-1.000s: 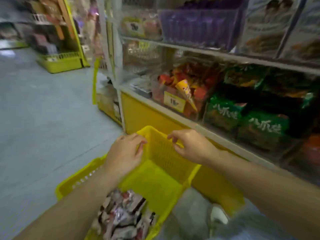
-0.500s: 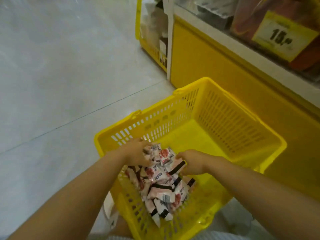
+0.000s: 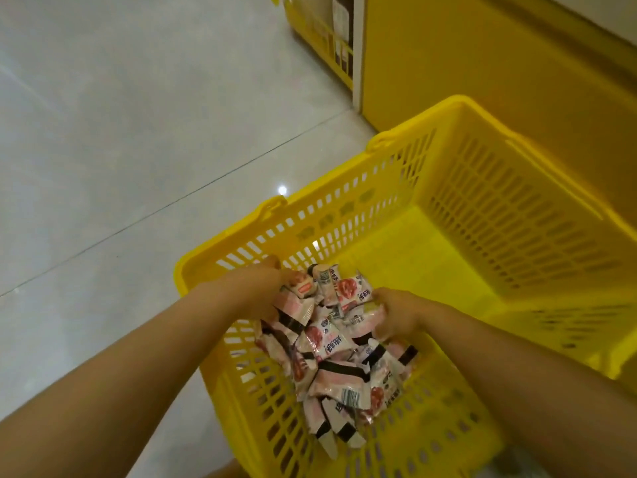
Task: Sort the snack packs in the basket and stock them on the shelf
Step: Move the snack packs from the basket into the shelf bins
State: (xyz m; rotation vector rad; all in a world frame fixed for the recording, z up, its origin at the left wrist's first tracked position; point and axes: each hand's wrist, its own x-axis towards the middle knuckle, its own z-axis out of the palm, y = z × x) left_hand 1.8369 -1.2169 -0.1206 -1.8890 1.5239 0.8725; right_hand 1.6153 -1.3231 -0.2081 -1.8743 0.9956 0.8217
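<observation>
A yellow plastic basket (image 3: 413, 267) with slotted walls sits on the pale tiled floor (image 3: 138, 132), its far right corner close against the yellow base panel of the shelf (image 3: 482, 63). The far and right part of the basket's bottom is bare yellow plastic. The snack packs (image 3: 337, 357), small pink-and-white pouches with black bands and barcodes, lie in a loose heap in the near left part of the basket, piled against its left wall.

Both bare forearms reach in from the near edge. The left hand (image 3: 265, 288) is on the far left side of the heap, thumb up near the basket's left rim, fingers curled down round several packs and grasping them. The right hand (image 3: 396, 315) is at the right side of the heap, knuckles towards the camera, fingers curled under and gripping a few packs there. The two hands sit on either side of the top of the pile, with a handful of upturned packs between them.

At the far edge, left of the shelf's white upright (image 3: 356, 46), another yellow crate (image 3: 320, 29) stands on the floor; what it holds is too blurred to tell
</observation>
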